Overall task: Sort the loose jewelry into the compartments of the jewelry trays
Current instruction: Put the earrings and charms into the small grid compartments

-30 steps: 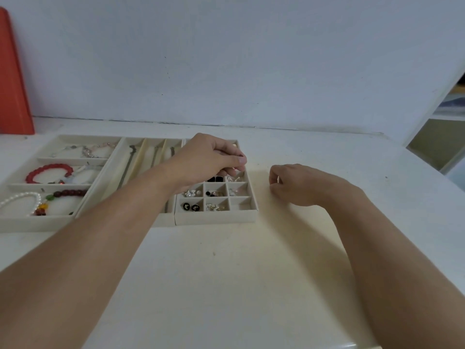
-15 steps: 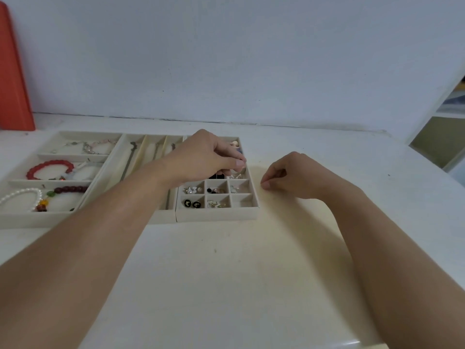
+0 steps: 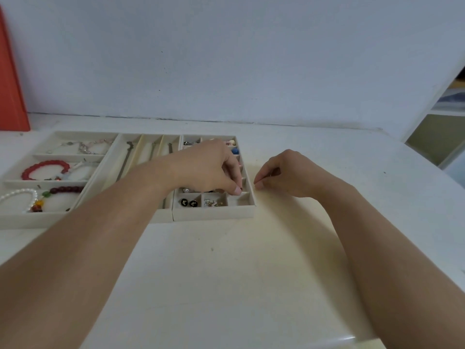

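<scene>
Hands (image 3: 208, 170) lower over grid tray (image 3: 214, 215)

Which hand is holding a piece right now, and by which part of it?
Cannot be told. The left hand pinches down over the small-compartment tray; the right hand pinches beside its right edge. Whatever they hold is too small to see.

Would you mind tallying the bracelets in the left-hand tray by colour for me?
bright red bracelet: 1
white pearl bracelet: 1
dark maroon bracelet: 1
pale whitish bracelet: 1
pink-and-silver bracelet: 1
Total: 5
</scene>
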Available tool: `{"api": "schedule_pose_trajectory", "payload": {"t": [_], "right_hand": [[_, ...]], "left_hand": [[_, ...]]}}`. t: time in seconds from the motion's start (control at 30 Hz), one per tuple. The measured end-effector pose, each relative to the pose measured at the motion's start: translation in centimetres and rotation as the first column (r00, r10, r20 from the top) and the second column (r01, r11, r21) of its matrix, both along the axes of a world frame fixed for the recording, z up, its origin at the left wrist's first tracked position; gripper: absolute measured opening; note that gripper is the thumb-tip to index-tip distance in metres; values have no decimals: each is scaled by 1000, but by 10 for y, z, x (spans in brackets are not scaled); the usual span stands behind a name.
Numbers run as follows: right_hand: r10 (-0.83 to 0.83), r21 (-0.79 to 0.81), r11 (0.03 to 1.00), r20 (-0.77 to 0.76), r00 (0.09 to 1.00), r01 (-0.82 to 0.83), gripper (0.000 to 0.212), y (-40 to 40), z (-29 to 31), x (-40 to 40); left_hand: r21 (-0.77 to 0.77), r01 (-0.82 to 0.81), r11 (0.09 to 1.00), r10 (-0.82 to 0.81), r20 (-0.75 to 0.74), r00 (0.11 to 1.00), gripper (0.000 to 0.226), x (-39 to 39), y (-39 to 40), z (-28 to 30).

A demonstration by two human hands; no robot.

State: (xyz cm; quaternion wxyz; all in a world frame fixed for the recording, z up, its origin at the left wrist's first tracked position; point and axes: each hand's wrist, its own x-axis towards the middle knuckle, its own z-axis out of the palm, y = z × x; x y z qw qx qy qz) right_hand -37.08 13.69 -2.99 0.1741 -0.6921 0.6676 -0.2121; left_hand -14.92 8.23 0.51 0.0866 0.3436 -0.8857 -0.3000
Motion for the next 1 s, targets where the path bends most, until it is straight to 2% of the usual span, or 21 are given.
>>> {"api": "schedule_pose_trajectory", "payload": {"t": [0.13, 0.4, 0.6, 0.8, 1.0], "right_hand": [[-15, 9, 1000, -18, 1000, 15, 23, -1, -2, -6], [-1, -3, 1000, -35, 999, 1, 28, -3, -4, -10], [9, -6, 1000, -41, 999, -9, 24, -2, -2, -10], [-23, -58, 998, -30, 999, 22, 15, 2, 6, -19], [-10, -24, 1000, -68, 998, 8, 20, 0, 1, -13]], "left_hand": [[-14, 24, 1000, -23, 41, 999, 5, -1, 2, -1], [-66, 25, 998, -9, 235, 972, 13, -9, 12, -4], [-133, 12, 991, 25, 272, 962, 16, -15, 21, -2], [-112, -1, 994, 30, 257, 966, 16, -16, 24, 0], [-126, -9, 992, 44, 278, 959, 17, -15, 24, 1]]}}
